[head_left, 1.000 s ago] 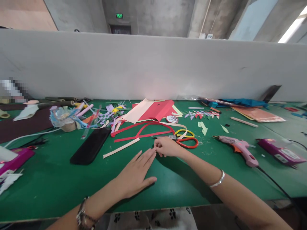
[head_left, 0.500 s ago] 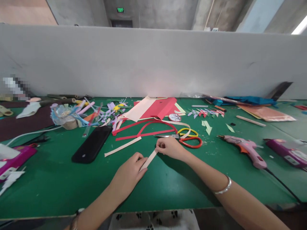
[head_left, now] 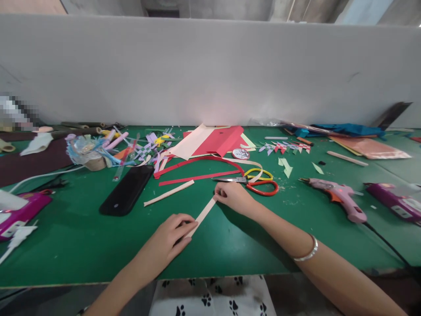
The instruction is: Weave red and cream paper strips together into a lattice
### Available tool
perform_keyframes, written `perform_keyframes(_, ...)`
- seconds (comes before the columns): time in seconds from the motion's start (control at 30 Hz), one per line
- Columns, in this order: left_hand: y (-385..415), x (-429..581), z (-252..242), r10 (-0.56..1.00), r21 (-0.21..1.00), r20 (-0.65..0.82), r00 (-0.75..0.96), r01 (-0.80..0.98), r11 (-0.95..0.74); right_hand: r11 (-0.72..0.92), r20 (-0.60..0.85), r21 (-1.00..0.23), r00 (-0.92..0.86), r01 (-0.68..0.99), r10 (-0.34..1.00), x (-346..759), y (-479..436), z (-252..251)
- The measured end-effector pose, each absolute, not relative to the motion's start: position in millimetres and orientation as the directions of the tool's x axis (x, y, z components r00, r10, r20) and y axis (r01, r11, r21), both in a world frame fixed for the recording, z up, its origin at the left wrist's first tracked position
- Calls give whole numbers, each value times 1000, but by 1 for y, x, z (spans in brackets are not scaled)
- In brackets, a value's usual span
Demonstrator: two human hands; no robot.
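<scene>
A pale cream paper strip (head_left: 206, 212) stretches slantwise between my two hands, just over the green tabletop. My left hand (head_left: 173, 235) has the near end between thumb and fingers. At the far end, my right hand (head_left: 233, 197) pinches the strip with its fingertips. Just beyond the right hand lie scissors (head_left: 262, 188) with one red and one yellow handle loop. Another cream strip (head_left: 169, 193) rests to the left, in front of red paper strips (head_left: 200, 177).
A black phone (head_left: 126, 191) lies at left. To the right are a pink glue gun (head_left: 338, 195) and a purple power strip (head_left: 394, 199). Red and cream paper sheets (head_left: 210, 140) and woven paper pieces (head_left: 286, 148) lie farther back, before a grey partition (head_left: 210, 70).
My left hand has slid down and left along the strip, so more of it shows between the hands. My right hand keeps its pinch. The view has tilted slightly downward.
</scene>
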State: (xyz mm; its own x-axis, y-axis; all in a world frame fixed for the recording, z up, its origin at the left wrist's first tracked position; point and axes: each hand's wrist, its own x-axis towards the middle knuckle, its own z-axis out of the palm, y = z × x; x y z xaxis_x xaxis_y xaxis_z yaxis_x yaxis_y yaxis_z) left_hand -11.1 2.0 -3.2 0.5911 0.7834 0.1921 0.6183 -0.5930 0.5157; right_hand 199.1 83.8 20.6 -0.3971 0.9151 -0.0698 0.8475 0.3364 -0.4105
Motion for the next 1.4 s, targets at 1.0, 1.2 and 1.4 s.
perform_keyframes(1.0, -40, -13, -21, 674, -19, 378, 634, 734, -679, 819, 89, -104, -815, 565, 573, 185, 32, 14)
perform_keyframes(1.2, -40, -14, -25, 691, 8, 362, 625, 740, -673, 711, -75, -332, -769, 620, 635, 208, 19, 8)
perform_keyframes(1.4, -42, -18, -25, 714, 55, 311, 627, 738, -672, 652, -89, -294, -699, 699, 710, 222, 34, 9)
